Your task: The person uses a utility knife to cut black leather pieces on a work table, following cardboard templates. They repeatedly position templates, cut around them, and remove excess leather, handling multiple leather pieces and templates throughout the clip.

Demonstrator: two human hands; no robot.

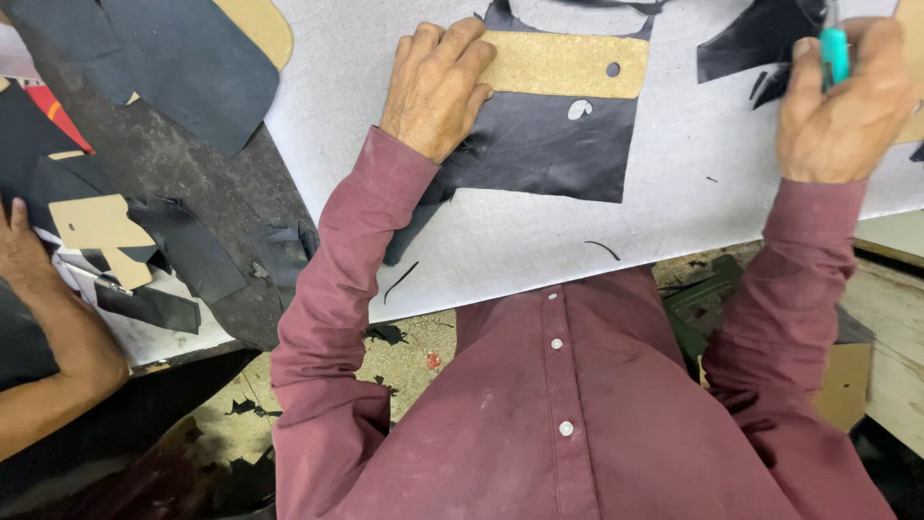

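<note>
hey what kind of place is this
Probably a leather or fabric cutting workshop: the left hand presses a cardboard template on dark material, and scraps litter the floor.

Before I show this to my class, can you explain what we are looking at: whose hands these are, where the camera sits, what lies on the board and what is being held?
There is no machine here, just a person working with bare hands. The one picture comes from a camera on that person's head, looking down over their maroon shirt.

The left hand presses a tan cardboard template flat on a piece of black material, which lies on a grey cutting board. The right hand holds a tool with a teal handle; its tip is hidden, so I cannot say what kind it is. More black offcuts lie near it.

At the left edge, another person's hand rests by a second template.
</note>
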